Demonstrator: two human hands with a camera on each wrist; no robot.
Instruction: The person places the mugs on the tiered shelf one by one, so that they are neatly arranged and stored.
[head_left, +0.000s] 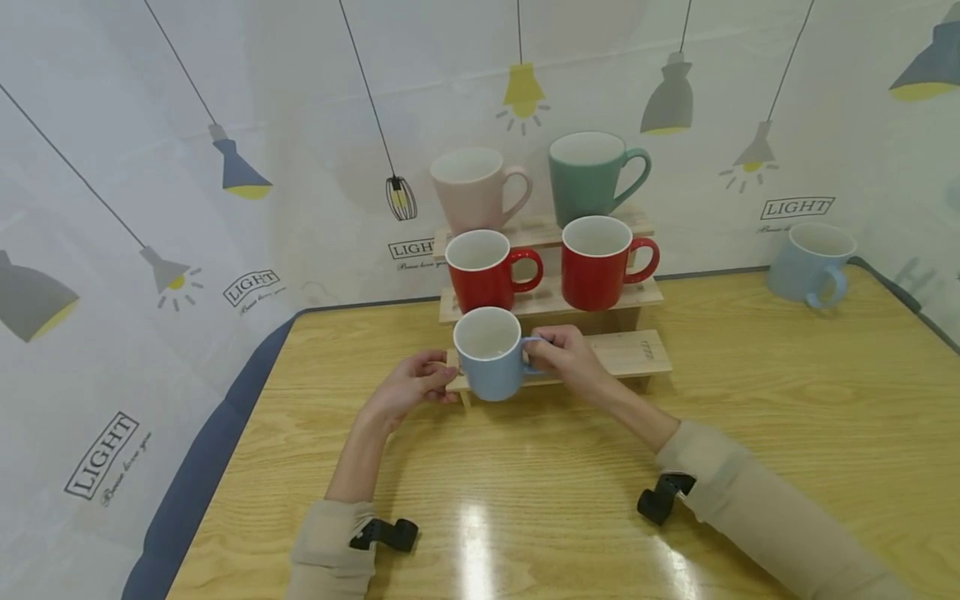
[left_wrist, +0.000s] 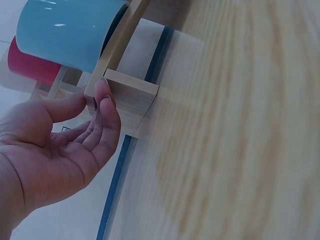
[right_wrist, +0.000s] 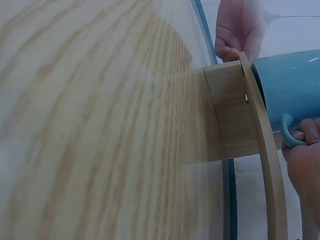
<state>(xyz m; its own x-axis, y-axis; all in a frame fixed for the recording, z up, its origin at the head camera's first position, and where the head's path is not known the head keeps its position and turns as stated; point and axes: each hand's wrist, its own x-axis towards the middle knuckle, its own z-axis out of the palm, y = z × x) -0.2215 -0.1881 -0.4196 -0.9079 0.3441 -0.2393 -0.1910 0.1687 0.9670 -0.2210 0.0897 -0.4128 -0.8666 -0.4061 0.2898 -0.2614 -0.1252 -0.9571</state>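
Observation:
A light blue mug (head_left: 491,367) stands upright at the left end of the lowest step of a wooden tiered rack (head_left: 630,354). My right hand (head_left: 566,354) grips its handle from the right, fingers curled through the loop; the right wrist view shows the mug's base right at the board. At the step's left end, my left hand (head_left: 412,383) pinches the board's edge between thumb and fingertips, as the left wrist view (left_wrist: 65,135) shows. Two red mugs, a left one (head_left: 480,275) and a right one (head_left: 596,267), sit on the middle step.
On the top step are a pink mug (head_left: 471,192) and a green mug (head_left: 587,179), handles to the right. Another light blue mug (head_left: 810,262) stands at the table's back right corner. A lamp-patterned curtain (head_left: 315,158) hangs behind the wooden table (head_left: 420,500).

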